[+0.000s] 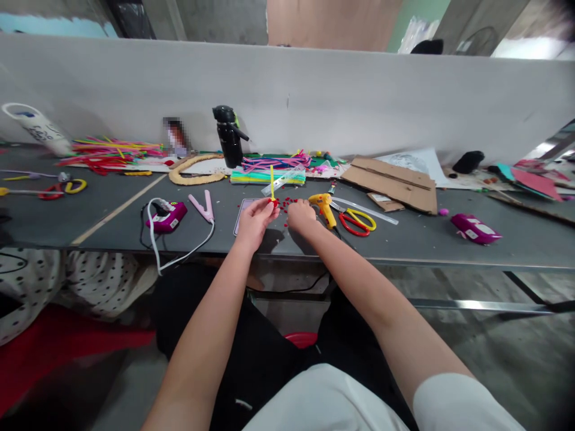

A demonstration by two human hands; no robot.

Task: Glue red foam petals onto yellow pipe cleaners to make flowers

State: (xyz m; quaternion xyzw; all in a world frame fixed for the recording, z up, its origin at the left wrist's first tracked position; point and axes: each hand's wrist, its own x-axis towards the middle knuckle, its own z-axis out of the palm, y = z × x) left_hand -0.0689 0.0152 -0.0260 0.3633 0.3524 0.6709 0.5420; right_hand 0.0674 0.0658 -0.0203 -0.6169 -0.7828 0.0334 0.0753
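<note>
My left hand (pixel 257 222) is closed in a pinch on a yellow pipe cleaner (pixel 272 179), which stands upright with a bit of red at its lower end. Close to its right, my right hand (pixel 300 215) rests low over the table with fingers curled down. What its fingertips hold, if anything, is hidden. Small red pieces (pixel 287 203) lie scattered between and behind both hands. Just right of my right hand lies a yellow hot glue gun (pixel 322 206). A phone (pixel 242 209) lies flat, partly behind my left hand.
Scissors with red and yellow handles (pixel 359 222) and a clear ruler (pixel 372 211) lie at right, before cardboard (pixel 390 182). Behind stand a black bottle (pixel 230 140) and pipe cleaner bundles (pixel 251 177). A pink hair straightener (pixel 204 208) and a purple power strip (pixel 168 218) lie left.
</note>
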